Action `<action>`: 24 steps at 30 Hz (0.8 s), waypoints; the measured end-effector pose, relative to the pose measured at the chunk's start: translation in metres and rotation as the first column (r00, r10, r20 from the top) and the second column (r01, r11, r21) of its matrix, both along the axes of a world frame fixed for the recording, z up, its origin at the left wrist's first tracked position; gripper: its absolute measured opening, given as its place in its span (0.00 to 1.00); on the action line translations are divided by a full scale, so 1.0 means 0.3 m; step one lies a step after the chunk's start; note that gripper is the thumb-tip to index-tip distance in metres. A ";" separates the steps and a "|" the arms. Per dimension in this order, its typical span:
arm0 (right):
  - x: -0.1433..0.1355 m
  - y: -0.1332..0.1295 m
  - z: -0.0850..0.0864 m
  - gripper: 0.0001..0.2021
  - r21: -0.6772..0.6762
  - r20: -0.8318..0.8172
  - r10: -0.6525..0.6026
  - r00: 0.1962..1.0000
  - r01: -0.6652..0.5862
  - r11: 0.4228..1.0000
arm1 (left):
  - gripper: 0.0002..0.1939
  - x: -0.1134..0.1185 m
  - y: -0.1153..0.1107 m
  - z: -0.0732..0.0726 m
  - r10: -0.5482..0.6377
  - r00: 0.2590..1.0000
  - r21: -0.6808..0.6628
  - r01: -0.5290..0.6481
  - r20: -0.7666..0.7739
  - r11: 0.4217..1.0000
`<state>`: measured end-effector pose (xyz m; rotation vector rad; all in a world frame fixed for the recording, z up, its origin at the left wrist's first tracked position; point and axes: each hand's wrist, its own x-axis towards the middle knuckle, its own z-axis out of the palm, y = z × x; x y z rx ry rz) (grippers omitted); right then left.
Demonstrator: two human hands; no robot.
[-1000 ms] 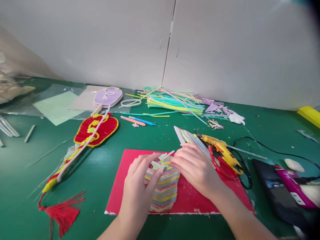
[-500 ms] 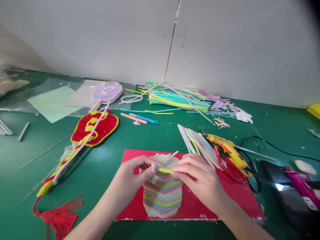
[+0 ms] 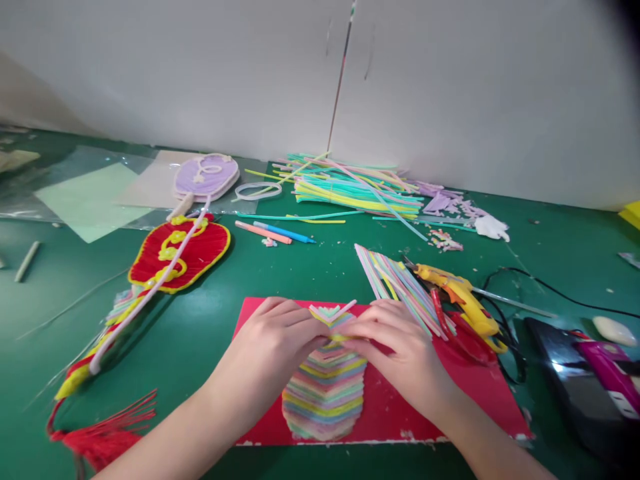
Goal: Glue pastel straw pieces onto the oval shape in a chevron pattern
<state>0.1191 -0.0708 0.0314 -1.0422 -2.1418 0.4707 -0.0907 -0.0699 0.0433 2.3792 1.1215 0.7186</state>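
A short yellow fuzzy stick, like a pipe cleaner [image 3: 339, 338], is pinched between both hands above a fan-shaped panel of pastel V stripes [image 3: 324, 393]. My left hand [image 3: 283, 340] is closed at the stick's left end, its fingertips bent over and partly hiding it. My right hand [image 3: 395, 337] pinches the right end between thumb and fingers. Beneath the hands the panel lies flat on a red board [image 3: 420, 407]. Two loose pink and white ends cross over the panel's top, forming a V.
Cut pastel sticks [image 3: 395, 283] lie beside a yellow glue gun [image 3: 463, 297] and red-handled pliers [image 3: 457, 340]. A bundle of long fuzzy sticks [image 3: 355, 193] is at the back. A red fan [image 3: 200, 257] with tassel lies left; a black device [image 3: 555, 353] sits right.
My left hand has turned over and moved right, its fingers closing nearer to my right hand. Less of the yellow stick shows now. The whole view has shifted slightly.
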 end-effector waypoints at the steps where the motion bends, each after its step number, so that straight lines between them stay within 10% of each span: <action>1: 0.006 0.003 -0.001 0.04 0.019 0.009 0.005 1.000 -0.005 1.000 | 0.07 -0.001 0.006 0.002 -0.027 1.000 0.009 0.027 -0.012 1.000; 10: 0.052 0.053 0.017 0.07 -0.097 0.073 0.206 0.976 -0.198 0.975 | 0.11 -0.008 0.085 0.021 -0.457 0.884 0.042 0.463 -0.096 0.885; 24: 0.021 0.072 -0.006 0.04 -0.047 0.039 0.168 0.985 -0.166 0.985 | 0.11 -0.022 0.065 -0.019 -0.218 0.972 0.090 0.226 -0.092 0.970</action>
